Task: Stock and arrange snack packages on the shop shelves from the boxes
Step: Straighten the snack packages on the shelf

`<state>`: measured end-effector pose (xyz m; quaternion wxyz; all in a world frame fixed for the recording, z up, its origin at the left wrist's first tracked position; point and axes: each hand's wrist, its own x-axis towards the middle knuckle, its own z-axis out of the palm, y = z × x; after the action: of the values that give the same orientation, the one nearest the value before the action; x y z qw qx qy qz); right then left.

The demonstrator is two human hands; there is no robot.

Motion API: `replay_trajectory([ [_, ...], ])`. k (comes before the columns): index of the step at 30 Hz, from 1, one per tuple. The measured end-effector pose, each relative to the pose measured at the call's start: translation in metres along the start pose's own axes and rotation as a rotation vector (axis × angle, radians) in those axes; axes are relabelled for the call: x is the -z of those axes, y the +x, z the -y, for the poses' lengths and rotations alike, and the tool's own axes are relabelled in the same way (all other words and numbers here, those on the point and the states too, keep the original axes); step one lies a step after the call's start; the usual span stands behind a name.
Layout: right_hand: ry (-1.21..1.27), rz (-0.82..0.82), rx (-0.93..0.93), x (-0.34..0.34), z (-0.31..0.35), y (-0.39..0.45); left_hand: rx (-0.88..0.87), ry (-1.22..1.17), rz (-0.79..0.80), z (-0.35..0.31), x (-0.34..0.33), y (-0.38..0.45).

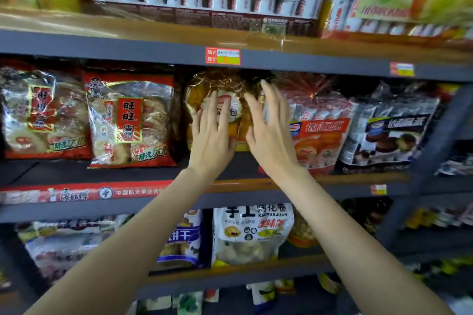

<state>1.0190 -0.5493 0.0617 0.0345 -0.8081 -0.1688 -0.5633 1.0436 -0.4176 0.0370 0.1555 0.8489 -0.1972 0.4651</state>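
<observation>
- Far left of the hands: two rice cracker bags (pixel 129 120) in crinkly clear film with red borders, upright on the middle shelf (pixel 76 208), round pale crackers showing through.
- Left hand (pixel 211 133): fingers straight and relaxed, laid flat on the face of the bread packet (pixel 217 92); pressing, not gripping.
- Between and behind both hands: that bread packet, glossy transparent wrap over golden-brown rolls, a round white label in the middle, upright on the same shelf.
- Right hand (pixel 268 130): fingers spread wide and straight, against the packet's right edge, just beside the red-and-orange cake bag (pixel 317 133); holding nothing.
- Right of the hands: that soft, puffy cake bag, then a dark chocolate pie bag (pixel 391 130) leaning slightly.
- Step, judged: seating and squaring the packet in its slot, so arranging rather than fetching.
- Next move, judged: an even push back and a nudge to line the front up with the neighbours; slippery film and soft contents call for light pressure.
</observation>
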Motion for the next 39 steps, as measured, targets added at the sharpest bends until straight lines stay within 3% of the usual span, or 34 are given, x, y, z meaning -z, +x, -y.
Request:
replay_trajectory([
  [3, -0.099, -0.073, -0.082, 0.025, -0.03, -0.013, -0.161, -0.017, -0.068, -0.028, 0.0, -0.001],
  [7, -0.186, 0.047, -0.203, 0.043, -0.075, -0.048, -0.425, 0.124, -0.011, -0.065, -0.011, 0.0],
  [11, -0.14, 0.286, -0.222, 0.041, -0.11, -0.06, -0.307, 0.245, 0.098, -0.078, -0.025, 0.01],
  [14, -0.178, 0.322, -0.23, 0.035, -0.122, -0.058, -0.278, 0.309, 0.1, -0.086, -0.036, 0.017],
  [18, -0.206, 0.296, -0.196, 0.029, -0.127, -0.064, -0.262, 0.389, 0.116, -0.09, -0.046, 0.016],
  [22, -0.077, 0.201, -0.087, 0.037, -0.146, -0.063, -0.194, 0.409, 0.165, -0.106, -0.039, 0.009],
  [26, 0.023, 0.17, -0.056, 0.056, -0.177, -0.059, -0.039, 0.332, 0.029, -0.152, -0.033, 0.005],
  [29, 0.095, 0.251, 0.026, 0.078, -0.189, -0.054, -0.1, 0.271, -0.111, -0.186, -0.026, 0.016],
  [34, 0.191, -0.117, 0.053, 0.135, -0.218, -0.016, -0.187, 0.169, -0.298, -0.226, 0.006, 0.061],
  [36, 0.182, -0.165, 0.019, 0.153, -0.234, 0.014, -0.147, 0.184, -0.307, -0.231, 0.022, 0.091],
  [39, 0.117, -0.059, -0.063, 0.174, -0.252, 0.06, -0.04, 0.225, -0.242, -0.235, 0.046, 0.131],
])
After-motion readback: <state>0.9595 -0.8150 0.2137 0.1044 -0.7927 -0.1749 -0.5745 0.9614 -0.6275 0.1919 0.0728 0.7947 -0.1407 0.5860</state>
